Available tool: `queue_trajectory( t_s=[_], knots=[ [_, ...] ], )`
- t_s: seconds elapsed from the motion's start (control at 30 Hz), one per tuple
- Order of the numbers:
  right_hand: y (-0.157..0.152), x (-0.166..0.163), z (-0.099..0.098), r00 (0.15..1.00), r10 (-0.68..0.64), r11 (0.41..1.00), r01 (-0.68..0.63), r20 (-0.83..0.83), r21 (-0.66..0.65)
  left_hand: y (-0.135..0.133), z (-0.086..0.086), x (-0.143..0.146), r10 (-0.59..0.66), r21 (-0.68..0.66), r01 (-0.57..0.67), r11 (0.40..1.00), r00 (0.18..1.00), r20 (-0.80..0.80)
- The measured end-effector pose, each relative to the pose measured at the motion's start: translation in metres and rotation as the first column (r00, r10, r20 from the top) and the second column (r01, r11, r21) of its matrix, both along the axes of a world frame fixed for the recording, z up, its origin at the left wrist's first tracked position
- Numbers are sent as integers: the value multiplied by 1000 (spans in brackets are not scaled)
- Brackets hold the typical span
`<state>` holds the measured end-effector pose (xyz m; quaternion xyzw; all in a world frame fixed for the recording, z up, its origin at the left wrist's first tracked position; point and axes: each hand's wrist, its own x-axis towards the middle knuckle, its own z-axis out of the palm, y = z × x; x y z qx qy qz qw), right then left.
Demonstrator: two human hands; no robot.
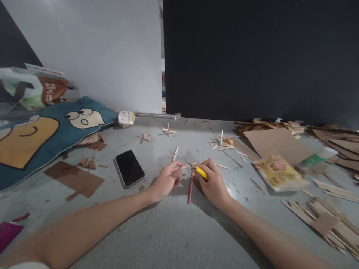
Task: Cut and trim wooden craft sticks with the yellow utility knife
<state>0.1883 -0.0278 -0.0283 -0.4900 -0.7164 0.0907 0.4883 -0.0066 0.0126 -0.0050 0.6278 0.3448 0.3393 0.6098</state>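
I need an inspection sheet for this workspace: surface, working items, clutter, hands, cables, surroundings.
Surface: grey table, scraps scattered on it.
Job's things: yellow knife, blade out, beside a small wooden stick; contact unclear.
Clutter: phone, blue pillow, brown cardboard, yellow packet, bundled sticks, red pen or pencil.
Hands: left hand pinches the small wooden stick; right hand grips the yellow knife.
Cables: nothing seen.
Surroundings: pale panel and black panel behind the table.

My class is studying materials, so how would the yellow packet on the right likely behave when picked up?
The yellow packet probably gives softly when squeezed, since it looks rumpled. It may slip a little, as its surface looks like plastic film. Lying broad side down, it seems unlikely to roll.
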Motion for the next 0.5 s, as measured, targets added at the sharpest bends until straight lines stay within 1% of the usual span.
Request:
queue_trajectory(
  t_s=[0.2,0.4,0.5],
  knots=[
    [-1,0,-1,1000,10,1000,-10,7,7,-3,0,-1,-26,31,27,999,1000,-10],
    [0,-3,0,1000,0,1000,-1,30,29,-4,1,-1,-48,133,69,989,987,-153],
    [0,-3,-1,999,7,1000,-8,34,17,-5,1,-1,-74,137,100,985,980,-185]
  ],
)
